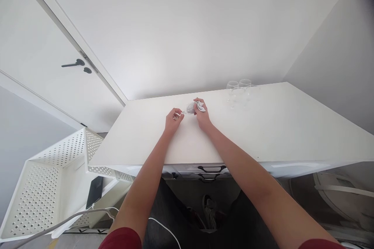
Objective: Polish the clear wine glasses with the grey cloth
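A clear wine glass (190,107) lies on its side between my hands, just above the white cabinet top (248,136). My left hand (173,120) pinches it at the stem and foot end, where the fingers partly cover it. With my right hand (201,113) I grip a light grey-white cloth (201,106) at the glass's bowl. Part of the cloth appears pressed into the bowl, and a folded corner sticks out past my fingers. How much of the cloth is inside cannot be made out.
Several clear stemmed glasses (244,83) stand upright at the back right of the top. Drawers with black handles (212,169) face me. A white perforated basket (35,198) holding a black phone-like device (95,192) is at the left, near cables and a door (43,46).
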`<state>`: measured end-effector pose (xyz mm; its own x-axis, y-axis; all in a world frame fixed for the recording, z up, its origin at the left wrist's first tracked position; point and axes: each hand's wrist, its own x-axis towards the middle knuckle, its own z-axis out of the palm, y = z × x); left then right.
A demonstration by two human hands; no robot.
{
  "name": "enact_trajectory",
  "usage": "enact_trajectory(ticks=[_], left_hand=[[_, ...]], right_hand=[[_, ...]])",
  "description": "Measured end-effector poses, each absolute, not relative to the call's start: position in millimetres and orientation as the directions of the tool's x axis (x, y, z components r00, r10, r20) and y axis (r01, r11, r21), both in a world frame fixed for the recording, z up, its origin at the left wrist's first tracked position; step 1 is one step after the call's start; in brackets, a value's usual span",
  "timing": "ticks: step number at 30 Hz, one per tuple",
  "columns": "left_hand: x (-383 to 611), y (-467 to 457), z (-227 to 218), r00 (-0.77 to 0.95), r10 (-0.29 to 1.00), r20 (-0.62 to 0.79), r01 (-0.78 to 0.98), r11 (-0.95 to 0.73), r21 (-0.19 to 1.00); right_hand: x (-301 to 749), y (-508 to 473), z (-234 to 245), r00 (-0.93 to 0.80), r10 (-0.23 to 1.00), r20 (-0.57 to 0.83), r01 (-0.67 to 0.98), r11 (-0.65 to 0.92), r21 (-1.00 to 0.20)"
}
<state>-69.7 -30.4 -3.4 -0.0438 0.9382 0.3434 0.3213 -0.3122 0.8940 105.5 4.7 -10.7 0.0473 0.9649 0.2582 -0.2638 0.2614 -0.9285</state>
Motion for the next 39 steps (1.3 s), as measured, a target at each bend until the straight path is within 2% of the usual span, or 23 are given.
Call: enact_trajectory(ticks=[7, 10, 18, 20, 22, 24, 26, 27, 29, 31, 33, 36, 39], left_hand=[[-71.7, -26.5, -7.2, -0.035, 0.93, 0.367, 0.436, -0.316, 0.843], [-70.7, -26.5, -7.1, -0.032, 0.942, 0.333, 0.442, -0.285, 0.85], [-68.8, -28.8, -3.5, -0.002, 0.961, 0.277, 0.356, -0.258, 0.898], [-69.2, -28.1, -4.3, 0.0, 0.96, 0.279, 0.331, -0.263, 0.906], [-70.6, -27.0, -5.7, -0.023, 0.961, 0.276, 0.296, -0.257, 0.92], [-72.6, -25.8, -7.0, -0.088, 0.958, 0.272, 0.231, -0.246, 0.941], [-74.2, -24.6, -7.9, -0.147, 0.951, 0.273, 0.136, -0.254, 0.958], [-74.6, -24.1, -8.2, -0.152, 0.949, 0.274, 0.094, -0.263, 0.96], [-74.2, -23.2, -8.6, -0.115, 0.955, 0.274, 0.054, -0.27, 0.961], [-72.8, -22.7, -8.7, -0.06, 0.965, 0.255, 0.042, -0.253, 0.967], [-71.6, -22.9, -8.5, -0.028, 0.973, 0.229, 0.016, -0.228, 0.973], [-71.0, -24.8, -7.4, 0.006, 0.98, 0.2, -0.02, -0.2, 0.98], [-71.0, -27.3, -5.5, 0.083, 0.983, 0.167, -0.02, -0.166, 0.986]], right_hand=[[107.3, 7.1, -12.0, 0.097, 0.971, 0.22, -0.355, 0.241, -0.904], [107.3, 7.7, -12.5, 0.106, 0.971, 0.216, -0.414, 0.241, -0.878], [110.4, 15.4, -16.7, 0.156, 0.98, 0.123, -0.711, 0.198, -0.675], [113.4, 19.6, -20.2, 0.176, 0.98, 0.09, -0.738, 0.192, -0.647], [117.0, 23.8, -23.1, 0.255, 0.967, -0.002, -0.74, 0.194, -0.644], [120.0, 27.0, -24.1, 0.367, 0.924, -0.109, -0.713, 0.204, -0.671], [120.3, 27.2, -22.4, 0.424, 0.897, -0.123, -0.68, 0.226, -0.698], [118.9, 25.8, -20.5, 0.396, 0.914, -0.083, -0.676, 0.229, -0.701], [113.6, 19.9, -15.2, 0.212, 0.977, 0.034, -0.712, 0.178, -0.679], [106.8, 11.7, -9.1, -0.037, 0.994, 0.105, -0.77, 0.039, -0.637], [101.7, 4.7, -4.1, -0.184, 0.975, 0.122, -0.809, -0.08, -0.582], [101.1, 0.9, 0.0, -0.252, 0.958, 0.14, -0.828, -0.138, -0.544], [105.8, 2.5, 1.1, -0.226, 0.965, 0.135, -0.829, -0.118, -0.547]])
